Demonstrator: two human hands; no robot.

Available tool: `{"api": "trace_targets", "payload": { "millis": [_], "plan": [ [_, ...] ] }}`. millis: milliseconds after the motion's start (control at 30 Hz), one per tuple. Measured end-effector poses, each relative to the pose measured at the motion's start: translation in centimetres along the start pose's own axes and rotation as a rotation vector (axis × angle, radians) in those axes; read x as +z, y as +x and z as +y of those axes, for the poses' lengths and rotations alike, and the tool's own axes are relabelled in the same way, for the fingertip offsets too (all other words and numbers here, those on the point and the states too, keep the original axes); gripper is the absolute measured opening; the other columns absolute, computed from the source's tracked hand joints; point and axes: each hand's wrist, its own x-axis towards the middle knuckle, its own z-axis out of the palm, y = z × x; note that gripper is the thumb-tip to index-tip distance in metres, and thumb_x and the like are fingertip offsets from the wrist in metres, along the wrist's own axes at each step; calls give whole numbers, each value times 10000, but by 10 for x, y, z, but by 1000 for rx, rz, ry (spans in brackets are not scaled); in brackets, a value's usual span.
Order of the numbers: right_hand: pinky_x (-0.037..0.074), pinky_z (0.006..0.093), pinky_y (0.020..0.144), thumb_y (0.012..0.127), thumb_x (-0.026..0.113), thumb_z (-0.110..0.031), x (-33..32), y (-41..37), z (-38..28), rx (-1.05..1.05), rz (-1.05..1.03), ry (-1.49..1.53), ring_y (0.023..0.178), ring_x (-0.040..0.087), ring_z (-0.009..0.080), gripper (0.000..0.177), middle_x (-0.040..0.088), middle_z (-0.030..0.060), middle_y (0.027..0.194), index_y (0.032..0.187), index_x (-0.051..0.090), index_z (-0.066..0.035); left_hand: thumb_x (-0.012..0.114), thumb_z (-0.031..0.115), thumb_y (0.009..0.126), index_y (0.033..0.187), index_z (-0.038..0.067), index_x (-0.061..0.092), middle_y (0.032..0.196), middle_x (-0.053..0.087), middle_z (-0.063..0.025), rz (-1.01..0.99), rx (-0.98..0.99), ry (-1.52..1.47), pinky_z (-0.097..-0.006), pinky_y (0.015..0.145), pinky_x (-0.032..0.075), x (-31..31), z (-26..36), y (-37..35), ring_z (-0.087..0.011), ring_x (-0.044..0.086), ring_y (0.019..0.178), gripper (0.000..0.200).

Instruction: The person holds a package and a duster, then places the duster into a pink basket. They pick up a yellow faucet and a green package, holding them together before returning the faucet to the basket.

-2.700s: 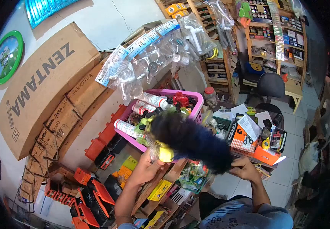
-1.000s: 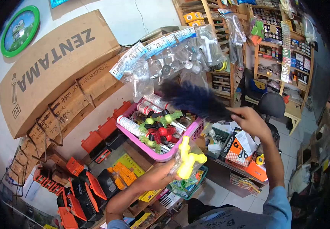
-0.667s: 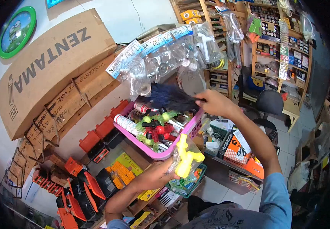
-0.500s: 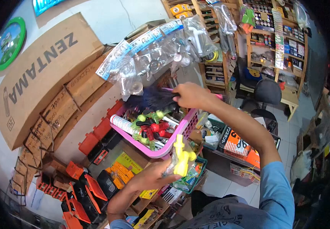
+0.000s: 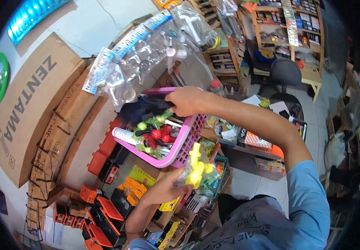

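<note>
A pink plastic basket [image 5: 184, 139] stands at the centre, filled with mixed items. Inside it are a white canister [image 5: 124, 135], red balls [image 5: 156, 134] and small green pieces, with a dark bristly bundle [image 5: 142, 109] at its far side. My right hand [image 5: 188, 101] is closed at the basket's far right, beside the dark bundle; its fingertips are partly hidden, at a green piece. Below the basket, my left hand [image 5: 167, 187] grips a clear plastic bag with a yellow cross-shaped part [image 5: 196, 166] in it.
Bagged clear parts [image 5: 142, 62] hang along the wall near a large cardboard box [image 5: 30, 104]. Orange and black cases [image 5: 109, 208] lie at lower left. A teal basket [image 5: 225, 177] stands right of my left hand. A black chair [image 5: 286, 73] and shelves [image 5: 271, 33] are further back.
My right hand has lowered to the basket and the dark bundle now lies lower in it. My left hand still holds the yellow part. The view has shifted.
</note>
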Motion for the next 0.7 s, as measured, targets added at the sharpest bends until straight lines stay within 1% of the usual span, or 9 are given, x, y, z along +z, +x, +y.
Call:
{"api": "trace_targets", "payload": {
  "millis": [67,200,267,300,367,467,533,633,700],
  "plan": [
    [485,474,783,792,630,-265,-3,-14,-6,76,-67,22,892,617,375,378,639,203,921,1095,609,-40,639,95,834,1284,-15,446,1095,587,-99,-11,-37,83,-301,885,426,-1,-10,-3,-149,535,995,503],
    [455,439,797,840,597,-255,1,-57,-15,-185,456,-168,932,571,328,422,565,140,1029,1223,539,-87,612,90,833,1299,-4,437,1080,579,-105,-76,-47,4,-303,874,423,-2,-2,-1,-158,526,988,507],
    [443,430,795,849,587,-259,-10,-95,-34,-338,534,122,906,562,306,324,576,123,953,1117,594,-78,616,143,827,1248,-14,460,1022,604,-162,-125,-17,126,-346,828,451,-1,-4,-1,-242,592,926,476],
    [448,416,787,853,600,-238,-13,-118,-40,-369,460,270,898,566,299,347,583,125,964,1158,586,-72,616,143,827,1248,-14,460,1022,604,-162,-129,-20,119,-346,828,451,-1,-1,0,-242,592,926,476],
    [459,380,772,869,608,-214,1,-167,-47,-367,341,580,907,575,264,355,589,116,992,1190,577,-68,612,215,824,1118,-26,495,915,609,-227,-329,-162,423,-424,742,465,0,8,3,-375,614,846,398],
    [480,338,775,879,619,-196,59,-226,-50,-91,126,894,935,582,218,360,595,112,1072,1208,558,-65,630,249,821,1075,-9,488,801,578,-236,-509,-117,469,-458,652,443,2,9,8,-396,600,760,389],
    [485,332,814,889,613,-225,102,-253,-57,15,0,988,1008,563,220,423,571,114,1150,1269,510,-71,618,259,829,1108,9,479,775,583,-227,-472,-73,415,-469,641,441,5,-8,2,-407,598,737,400],
    [473,334,876,882,633,-245,123,-279,-79,125,-291,1178,1180,480,237,585,422,126,1340,1383,371,-97,612,261,836,1123,22,482,803,595,-221,-600,-104,480,-462,643,445,5,-11,5,-399,605,748,395],
    [471,336,880,874,646,-240,129,-280,-98,179,-248,1187,1175,478,235,611,399,126,1358,1392,354,-99,609,261,844,1144,21,481,831,604,-210,-636,-152,427,-445,662,453,9,-8,7,-391,608,774,405]
  ]
}}
